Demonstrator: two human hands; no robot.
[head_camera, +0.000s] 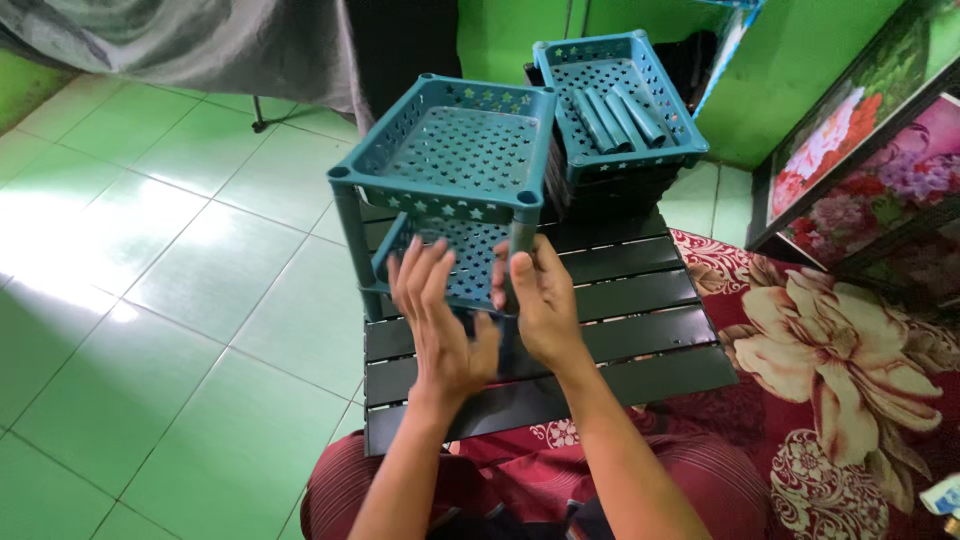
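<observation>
A green tiled floor (150, 260) fills the left of the view, and a red flowered rug (830, 370) the right. Between them stands a low black slatted bench (640, 330), and on it a teal plastic rack (440, 200) of perforated baskets. Its top basket (455, 150) sits level on corner posts; the lower basket (450, 260) under it hangs tilted, its near edge dropped toward the person.

Both hands are raised at that lower basket. The left hand (440, 320) is spread wide, palm toward the basket's near face, its fingers (415, 275) straight and fanned, touching or just short of the plastic; which of the two cannot be told. The right hand (540, 305) lies against the near right corner by the front post (522, 240), thumb up along the post and fingers curled round the basket's edge, seemingly gripping it.

The hands hide the basket's near rim and its front corners, so how it meets the posts is unclear. The top basket covers most of the lower one's far half.

Behind, well apart from the hands, a second teal basket (620, 100) rests on a dark stack, with several loose teal tubes (620, 118) lying in it. Grey cloth (190, 45) hangs at the top left, and framed flower pictures (870, 160) lean at the right.
</observation>
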